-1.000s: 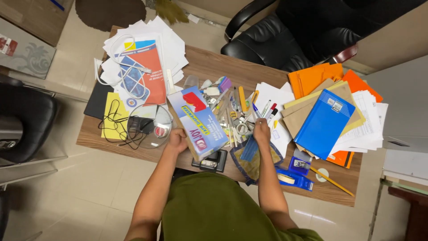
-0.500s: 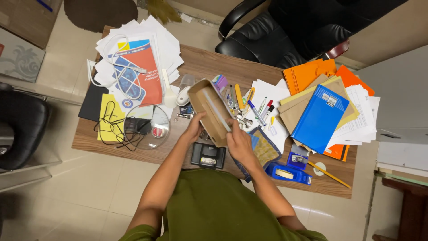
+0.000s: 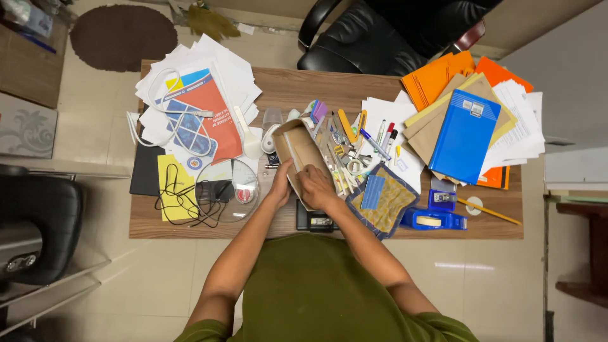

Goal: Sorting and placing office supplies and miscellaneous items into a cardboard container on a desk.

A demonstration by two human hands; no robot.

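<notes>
Head view: at frame centre we see 2 hands, left hand (image 3: 280,185) and right hand (image 3: 315,185), gripping an open, seemingly empty cardboard box (image 3: 303,152) above the bench (image 3: 354,88); loose pens (image 3: 373,140) lie unsorted beside it.

The cardboard box (image 3: 303,158) — earlier printed face up — now lies open side up under both hands

Beyond your grip, a black leather chair (image 3: 392,38) is standing at the far side of the wooden table (image 3: 285,88). Pale glossy floor tiles (image 3: 88,126) are reflecting light around you. A brown oval rug (image 3: 123,37) is lying far to the left, and another black chair (image 3: 38,228) is sitting at your left.
</notes>
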